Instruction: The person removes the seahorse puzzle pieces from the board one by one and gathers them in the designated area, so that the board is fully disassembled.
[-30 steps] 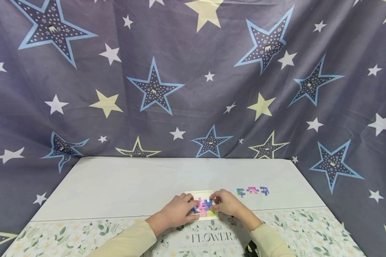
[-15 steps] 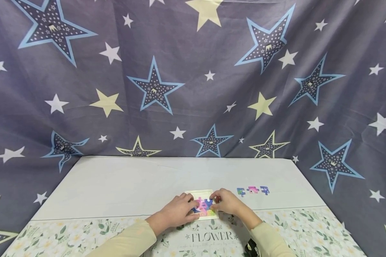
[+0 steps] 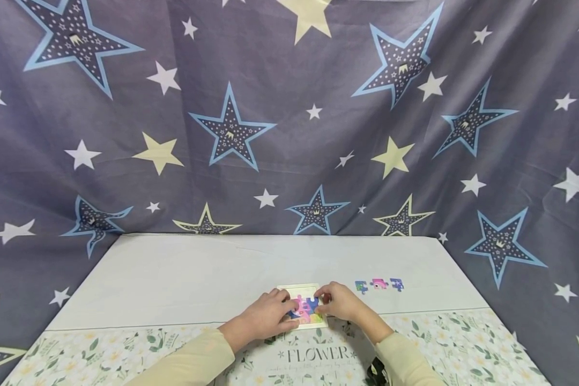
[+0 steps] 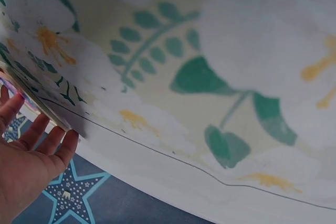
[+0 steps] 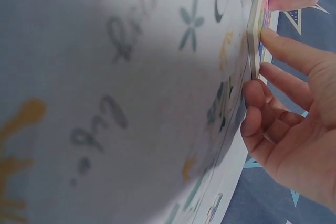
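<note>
Jigsaw tray [image 3: 309,291] located between the fingers of both hands, lying flat on the table; its left end is covered by the left hand [image 3: 265,317], its right edge is met by the right hand [image 3: 341,304].

Left fingers: somewhat apart, lightly bent, laid over the tray's left side, with the thumb near the front corner. Tray edge is touched by fingertips in the left wrist view. Whether the tray is clamped cannot be told.

Right fingers: thumb and index kept apart at the tips, both placed at the tray's right edge; the lower fingers are seen curled under in the right wrist view. Whether anything is pinched cannot be told, as the contact is partly hidden.

Between the two sets of fingertips, fitted pieces are seen in the tray: a pink piece [image 3: 301,309] just beside the left index finger, a blue piece [image 3: 312,304] next to the right thumb and index. A pale bare strip is left visible in the tray, on the far side of the fingers.

Three loose pieces are set in a row beyond and to the right of the right fingers, well apart from them: blue-green piece [image 3: 361,287] nearest, second pink piece [image 3: 379,284] in the middle, second blue piece [image 3: 396,284] farthest.

Below the fingers, floral cloth [image 3: 444,343] with "FLOWER" lettering is seen; white table surface [image 3: 198,279] past them; star-printed curtain [image 3: 280,145] behind.
</note>
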The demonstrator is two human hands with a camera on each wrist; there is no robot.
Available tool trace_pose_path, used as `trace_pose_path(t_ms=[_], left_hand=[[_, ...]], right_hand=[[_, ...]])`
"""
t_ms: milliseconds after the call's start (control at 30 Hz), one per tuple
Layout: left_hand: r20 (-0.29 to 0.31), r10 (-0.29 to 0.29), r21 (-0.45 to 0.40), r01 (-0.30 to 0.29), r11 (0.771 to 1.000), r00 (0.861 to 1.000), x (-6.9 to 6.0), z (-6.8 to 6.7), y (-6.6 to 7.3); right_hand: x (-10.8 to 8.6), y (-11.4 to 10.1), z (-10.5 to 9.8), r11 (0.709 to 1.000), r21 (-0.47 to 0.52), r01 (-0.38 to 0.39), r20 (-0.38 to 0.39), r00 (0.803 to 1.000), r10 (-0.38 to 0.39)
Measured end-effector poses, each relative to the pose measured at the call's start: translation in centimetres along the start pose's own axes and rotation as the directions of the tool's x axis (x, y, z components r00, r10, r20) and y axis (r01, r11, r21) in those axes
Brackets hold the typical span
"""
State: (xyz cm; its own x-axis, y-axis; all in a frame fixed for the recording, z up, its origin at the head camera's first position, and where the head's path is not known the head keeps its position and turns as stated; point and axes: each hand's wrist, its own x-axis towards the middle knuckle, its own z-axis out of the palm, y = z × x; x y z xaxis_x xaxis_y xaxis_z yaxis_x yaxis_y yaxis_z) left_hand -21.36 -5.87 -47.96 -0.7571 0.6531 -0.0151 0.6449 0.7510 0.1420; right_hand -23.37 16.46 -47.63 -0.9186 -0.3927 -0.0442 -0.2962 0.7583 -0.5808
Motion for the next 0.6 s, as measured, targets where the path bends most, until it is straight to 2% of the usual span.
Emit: trace_pose_path(t_ms=[600], left_hand=[[-0.015,-0.005,0.006,0.005,1.0,1.0,0.05,-0.01,0.07]], right_hand=[[0.17,-0.05,-0.04,1.0,0.003,-0.007,0.008,1.0,0.007]])
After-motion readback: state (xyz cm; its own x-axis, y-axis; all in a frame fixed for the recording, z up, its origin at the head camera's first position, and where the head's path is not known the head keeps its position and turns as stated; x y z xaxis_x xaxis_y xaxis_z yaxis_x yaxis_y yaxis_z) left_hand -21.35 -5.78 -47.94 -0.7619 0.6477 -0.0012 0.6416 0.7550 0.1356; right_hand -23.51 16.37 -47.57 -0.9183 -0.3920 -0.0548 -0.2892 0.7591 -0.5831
